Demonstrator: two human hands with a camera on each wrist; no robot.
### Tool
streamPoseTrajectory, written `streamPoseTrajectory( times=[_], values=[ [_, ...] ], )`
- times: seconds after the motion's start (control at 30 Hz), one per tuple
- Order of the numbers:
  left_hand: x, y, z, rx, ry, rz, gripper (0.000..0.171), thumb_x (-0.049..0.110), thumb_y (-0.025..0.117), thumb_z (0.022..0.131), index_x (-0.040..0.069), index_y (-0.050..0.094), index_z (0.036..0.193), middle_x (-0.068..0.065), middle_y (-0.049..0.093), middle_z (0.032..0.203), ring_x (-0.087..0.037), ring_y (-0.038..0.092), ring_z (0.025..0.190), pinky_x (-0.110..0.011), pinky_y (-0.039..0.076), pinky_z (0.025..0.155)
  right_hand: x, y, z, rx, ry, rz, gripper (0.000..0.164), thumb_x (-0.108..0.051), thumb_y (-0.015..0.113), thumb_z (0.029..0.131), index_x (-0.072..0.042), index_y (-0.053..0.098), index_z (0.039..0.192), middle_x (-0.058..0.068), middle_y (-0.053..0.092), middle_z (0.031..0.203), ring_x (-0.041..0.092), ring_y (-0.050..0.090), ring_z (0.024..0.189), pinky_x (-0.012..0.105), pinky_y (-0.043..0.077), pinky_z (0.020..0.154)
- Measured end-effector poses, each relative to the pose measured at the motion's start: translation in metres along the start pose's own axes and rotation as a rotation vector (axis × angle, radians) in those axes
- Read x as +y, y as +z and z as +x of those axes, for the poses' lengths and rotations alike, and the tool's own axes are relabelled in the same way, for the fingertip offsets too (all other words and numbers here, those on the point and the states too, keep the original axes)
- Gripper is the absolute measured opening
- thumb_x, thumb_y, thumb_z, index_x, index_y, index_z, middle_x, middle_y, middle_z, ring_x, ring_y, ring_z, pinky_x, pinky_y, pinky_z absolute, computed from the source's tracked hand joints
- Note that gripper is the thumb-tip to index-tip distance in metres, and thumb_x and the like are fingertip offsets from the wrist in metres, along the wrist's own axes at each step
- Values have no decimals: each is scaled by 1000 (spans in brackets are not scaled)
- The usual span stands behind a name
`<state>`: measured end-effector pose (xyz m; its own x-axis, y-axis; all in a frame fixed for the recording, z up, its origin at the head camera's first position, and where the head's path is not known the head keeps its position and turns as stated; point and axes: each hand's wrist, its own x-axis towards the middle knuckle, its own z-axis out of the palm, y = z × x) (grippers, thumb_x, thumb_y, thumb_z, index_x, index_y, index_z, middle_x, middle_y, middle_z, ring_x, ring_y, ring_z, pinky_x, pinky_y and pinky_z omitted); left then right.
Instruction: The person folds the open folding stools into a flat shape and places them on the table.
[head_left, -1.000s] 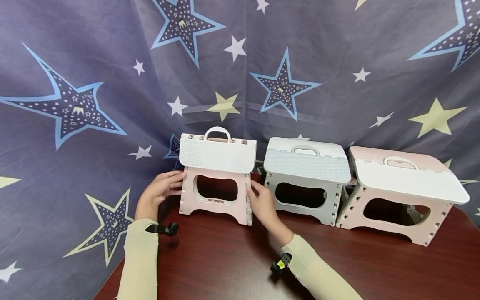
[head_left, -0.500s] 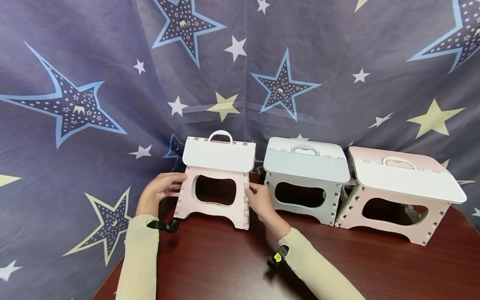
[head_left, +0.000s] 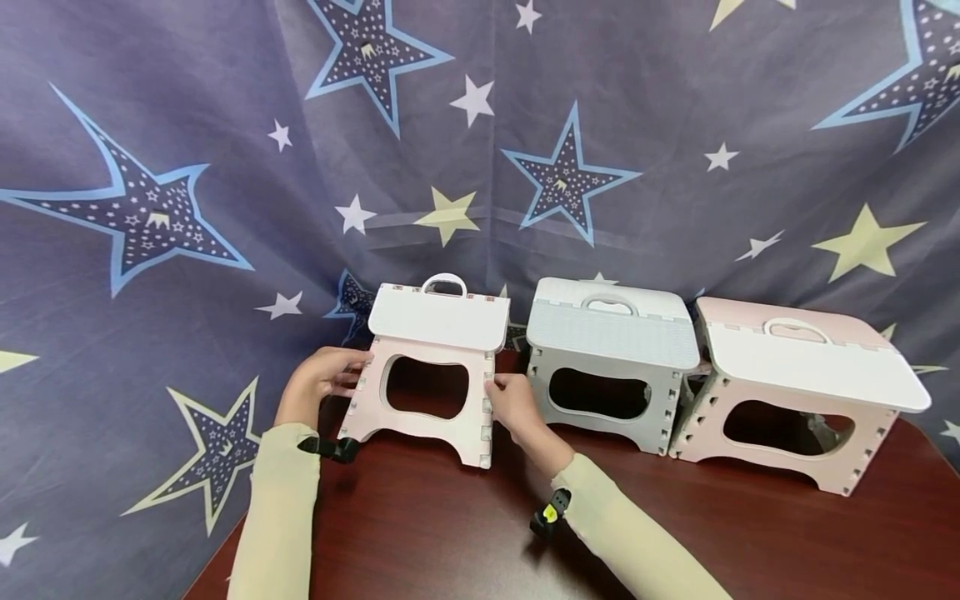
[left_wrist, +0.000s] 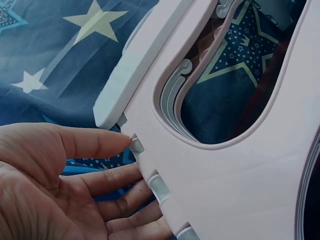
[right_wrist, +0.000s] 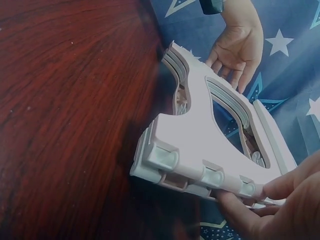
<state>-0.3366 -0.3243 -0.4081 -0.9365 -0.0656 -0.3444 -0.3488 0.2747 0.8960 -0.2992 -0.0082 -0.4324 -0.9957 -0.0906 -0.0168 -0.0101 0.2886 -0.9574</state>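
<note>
A pink and white folding step stool point(head_left: 431, 400) stands at the left of the table, its white top flap point(head_left: 438, 321) sloping and its carry handle point(head_left: 446, 283) upright. Its leg panels lie close together in the right wrist view. At the stool's left edge is my left hand point(head_left: 313, 381); in the left wrist view the thumb point(left_wrist: 95, 143) is straight and its tip touches the notched edge, while the extended fingers point(left_wrist: 112, 181) reach the side just below. My right hand point(head_left: 517, 408) pinches the right edge of the stool between thumb and fingers.
A grey-blue folding stool point(head_left: 611, 346) stands set up to the right of my right hand. Beyond it is a larger pink and white one point(head_left: 802, 367). A star-patterned curtain point(head_left: 630, 100) hangs behind the dark red table point(head_left: 420, 533).
The front panel's foot has come nearer and swung slightly left, and the top and handle have sunk lower. Both hands stay on the stool's side edges. The other two stools stay put.
</note>
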Motion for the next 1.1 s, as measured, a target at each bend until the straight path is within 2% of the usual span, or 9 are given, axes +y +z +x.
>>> streamPoseTrajectory(
  times=[0.23,0.27,0.47,0.5,0.67,0.8,0.93,1.0,1.1],
  values=[
    [7,1,0,-15,-19,46,52,32,54,104,-3,52,142,-3,67,111,-11,63,87,-32,61,75,3,2,3,7,19,-25,34,-6,49,103,13,62,129,27,69,108,24,69,79,34,62,69],
    [7,1,0,-17,-23,53,53,33,54,104,-3,51,142,-4,67,114,-12,63,89,-32,61,75,3,2,4,5,24,-28,33,-6,49,104,13,64,126,23,70,99,21,67,76,33,61,68],
    [8,3,1,-6,-45,88,52,32,53,104,-3,52,142,-9,66,122,-13,64,89,-30,60,75,4,4,8,-14,60,-29,32,-6,46,103,14,67,118,11,62,86,22,69,81,38,63,73],
    [7,4,2,0,-50,91,51,31,54,104,-3,52,141,-8,66,120,-12,64,89,-31,60,74,4,4,8,-17,67,-27,32,-5,46,103,14,66,118,12,62,90,23,69,84,40,64,75],
    [3,7,4,17,-55,130,45,19,57,98,-6,55,136,-6,64,109,-17,64,92,-34,60,78,5,5,8,-19,84,-34,30,-5,46,102,14,69,109,6,54,77,22,68,79,40,64,73],
    [-3,10,8,26,-54,154,44,7,55,92,-9,56,133,-7,61,103,-19,64,91,-38,60,79,6,7,8,-18,92,-62,30,-6,47,102,13,69,102,9,57,79,24,71,81,40,64,73],
    [-6,12,10,36,-65,161,42,4,53,90,-10,56,129,-8,62,99,-19,63,86,-39,60,76,8,9,7,-14,107,-77,28,-5,47,100,12,70,100,9,59,82,26,72,82,37,63,71],
    [-5,13,10,43,-72,164,40,4,53,90,-10,57,128,-7,61,98,-18,63,85,-38,59,75,9,10,8,-15,113,-76,26,-5,47,100,9,68,94,4,54,75,25,72,79,37,63,70],
    [-5,14,9,48,-76,177,40,4,54,91,-10,56,128,-7,61,97,-18,62,84,-38,59,75,10,11,9,-22,115,-92,28,-3,46,100,1,59,75,-1,44,64,22,68,72,35,61,68]
  ],
)
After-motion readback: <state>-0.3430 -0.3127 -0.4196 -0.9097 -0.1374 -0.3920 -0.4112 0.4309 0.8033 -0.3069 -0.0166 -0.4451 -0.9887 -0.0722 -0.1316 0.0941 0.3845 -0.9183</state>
